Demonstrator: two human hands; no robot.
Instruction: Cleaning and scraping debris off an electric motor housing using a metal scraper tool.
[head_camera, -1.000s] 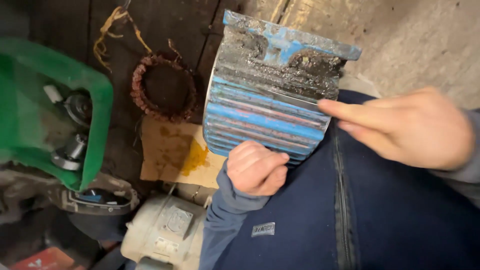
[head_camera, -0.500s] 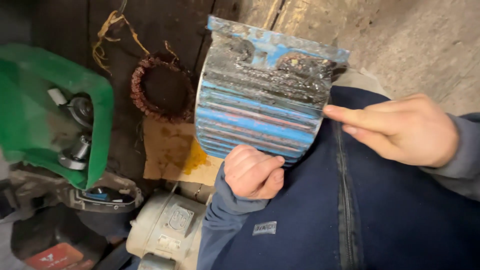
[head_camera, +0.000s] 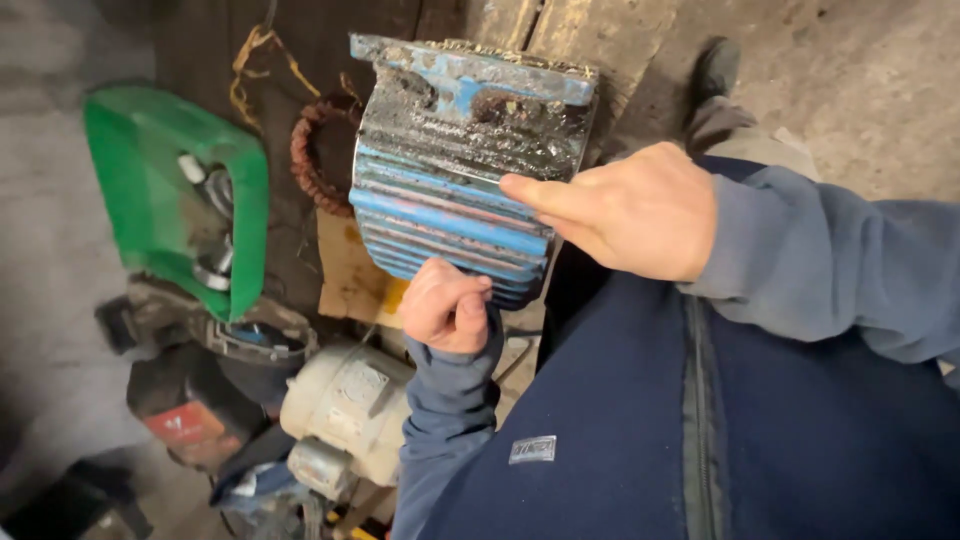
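Right hand now higher on finned blue housing, fingers flat; left hand seemingly gripping beneath.

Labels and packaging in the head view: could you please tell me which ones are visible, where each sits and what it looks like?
Nameplate: small pale rectangle on the cream motor, bottom centre.
Clothing patch: small grey rectangle on the navy garment, below the left hand.
Red label: red panel with a pale mark, on a dark object at lower left.
Cardboard piece: flat, brown, yellow-stained, under the blue ribbed housing.
No screens or signs.
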